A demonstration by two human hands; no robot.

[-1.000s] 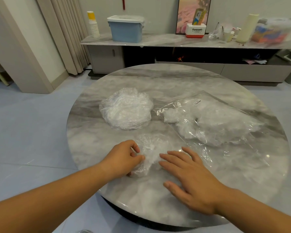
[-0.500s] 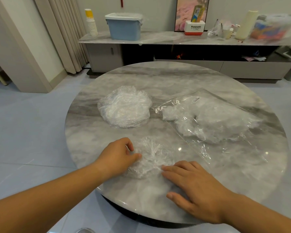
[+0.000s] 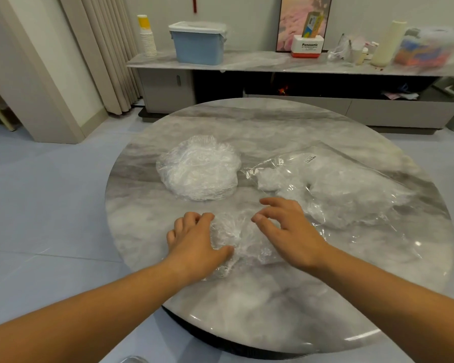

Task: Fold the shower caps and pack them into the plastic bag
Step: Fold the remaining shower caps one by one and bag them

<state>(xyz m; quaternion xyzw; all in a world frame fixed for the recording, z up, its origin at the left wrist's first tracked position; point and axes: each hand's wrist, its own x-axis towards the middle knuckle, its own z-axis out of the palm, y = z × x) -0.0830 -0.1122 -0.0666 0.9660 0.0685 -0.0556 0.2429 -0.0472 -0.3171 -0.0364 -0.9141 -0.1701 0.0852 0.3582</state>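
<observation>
Crumpled shower cap [image 3: 240, 239] lies on table [image 3: 247, 305] near its front edge, between both hands. Left hand [image 3: 194, 241] grips cap's left side, thumb and fingers curled round it. Right hand [image 3: 288, 229]: fingers loosely bent, apart, over cap's right side; contact unclear. Plastic bag [image 3: 351, 189] just beyond.

Bright, even indoor light with a cool cast. Shadows are weak and soft-edged. Small hot glare spots sit on the glossy table [image 3: 273, 297], along its near rim and right side. The plastic bag [image 3: 357, 179] shows glints. Wide-angle bowing: the sideboard [image 3: 247, 62] edge curves and the curtain [image 3: 102, 48] leans. The centre is sharp. The storage box [image 3: 430, 45] at top right is smeared.
</observation>
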